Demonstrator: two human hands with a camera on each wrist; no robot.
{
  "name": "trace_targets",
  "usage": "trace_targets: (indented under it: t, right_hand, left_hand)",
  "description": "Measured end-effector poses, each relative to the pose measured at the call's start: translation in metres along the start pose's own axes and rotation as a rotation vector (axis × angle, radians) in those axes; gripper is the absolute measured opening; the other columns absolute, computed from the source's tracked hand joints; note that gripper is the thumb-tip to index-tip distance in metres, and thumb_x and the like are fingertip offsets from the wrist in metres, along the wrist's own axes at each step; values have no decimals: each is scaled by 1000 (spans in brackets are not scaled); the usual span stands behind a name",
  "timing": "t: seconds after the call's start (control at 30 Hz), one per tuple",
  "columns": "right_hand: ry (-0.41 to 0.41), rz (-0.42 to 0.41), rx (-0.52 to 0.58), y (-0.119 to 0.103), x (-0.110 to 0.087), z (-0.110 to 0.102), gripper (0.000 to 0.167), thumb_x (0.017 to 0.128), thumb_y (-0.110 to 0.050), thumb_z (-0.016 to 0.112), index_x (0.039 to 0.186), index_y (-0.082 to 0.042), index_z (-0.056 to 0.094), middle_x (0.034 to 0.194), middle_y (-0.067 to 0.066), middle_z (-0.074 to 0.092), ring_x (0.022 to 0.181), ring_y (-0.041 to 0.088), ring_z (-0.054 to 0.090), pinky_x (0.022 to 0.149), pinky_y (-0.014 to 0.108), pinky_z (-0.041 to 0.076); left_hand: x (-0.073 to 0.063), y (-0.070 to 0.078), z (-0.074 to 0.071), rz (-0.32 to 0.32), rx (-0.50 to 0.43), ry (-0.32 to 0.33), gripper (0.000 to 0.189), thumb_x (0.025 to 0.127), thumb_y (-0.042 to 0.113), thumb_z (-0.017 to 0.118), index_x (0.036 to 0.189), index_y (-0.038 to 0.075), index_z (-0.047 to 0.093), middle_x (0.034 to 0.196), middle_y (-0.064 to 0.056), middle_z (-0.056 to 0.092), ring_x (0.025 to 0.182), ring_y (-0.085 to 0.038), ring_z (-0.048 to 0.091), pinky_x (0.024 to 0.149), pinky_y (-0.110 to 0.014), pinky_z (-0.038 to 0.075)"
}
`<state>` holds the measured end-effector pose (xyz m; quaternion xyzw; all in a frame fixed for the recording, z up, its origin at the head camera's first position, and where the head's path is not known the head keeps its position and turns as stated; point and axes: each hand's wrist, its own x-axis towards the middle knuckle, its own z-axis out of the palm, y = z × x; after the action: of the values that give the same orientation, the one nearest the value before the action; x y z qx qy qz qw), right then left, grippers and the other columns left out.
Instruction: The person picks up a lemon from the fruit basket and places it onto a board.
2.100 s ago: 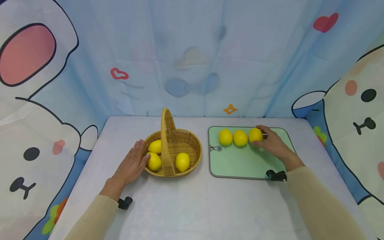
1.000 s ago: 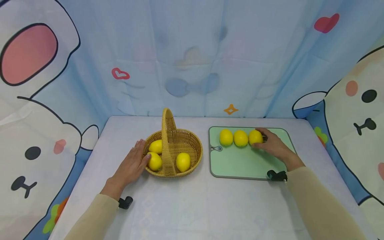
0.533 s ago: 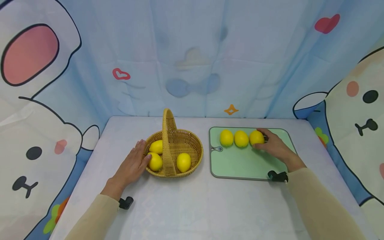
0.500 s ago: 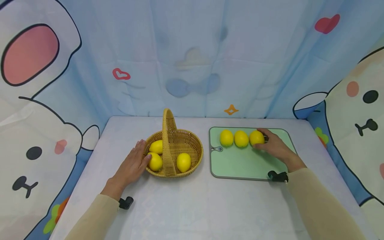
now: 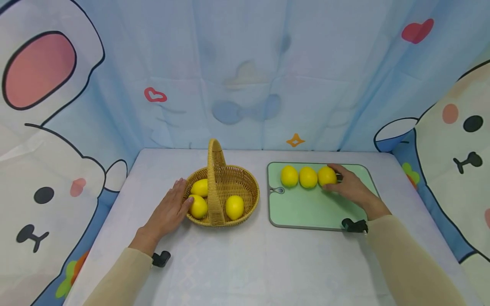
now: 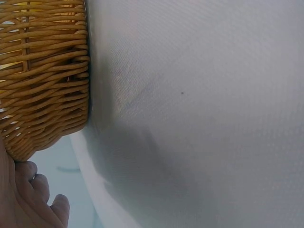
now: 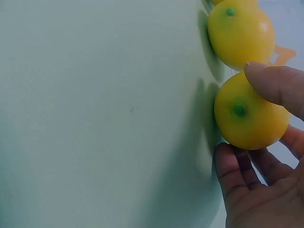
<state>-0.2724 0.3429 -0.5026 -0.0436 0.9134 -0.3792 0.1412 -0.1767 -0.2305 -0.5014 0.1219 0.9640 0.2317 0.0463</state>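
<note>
On the light green cutting board (image 5: 306,208), three lemons stand in a row along the far side. My right hand (image 5: 350,185) holds the rightmost lemon (image 5: 326,175) between thumb and fingers; the right wrist view shows the thumb across this lemon (image 7: 251,114) and the fingers curled beneath. Beside it sit the middle lemon (image 5: 308,177) and the left lemon (image 5: 289,176). To the left, a woven handled basket (image 5: 245,182) contains three more lemons. With fingers straight, my left hand (image 5: 166,210) rests against the basket's left side, its thumb near the front-left lemon (image 5: 198,207).
A white cloth covers the table (image 5: 237,267). Behind it hangs a blue printed curtain (image 5: 245,51). The basket's tall arched handle (image 5: 215,182) rises over its middle. A small spoon-like mark (image 5: 277,190) shows at the board's left edge.
Since the oldest frame, my right hand has lowered slightly with the rightmost lemon, level with the other two. Over the last half second nothing visibly moves. My left hand stays at the basket.
</note>
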Motion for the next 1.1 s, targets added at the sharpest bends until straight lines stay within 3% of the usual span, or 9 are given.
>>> trace_targets:
  t: [1.1]
  right_hand:
    - [50,-20,24,3,-5,1,95,97,-37,77,169,-9,21,166,30,30,145,52,39,109,68,47]
  left_hand:
    - [0,1,-1,10,7,4,77,115,49,33,169,1,6,177,-19,11,164,-37,12,134,-55,14]
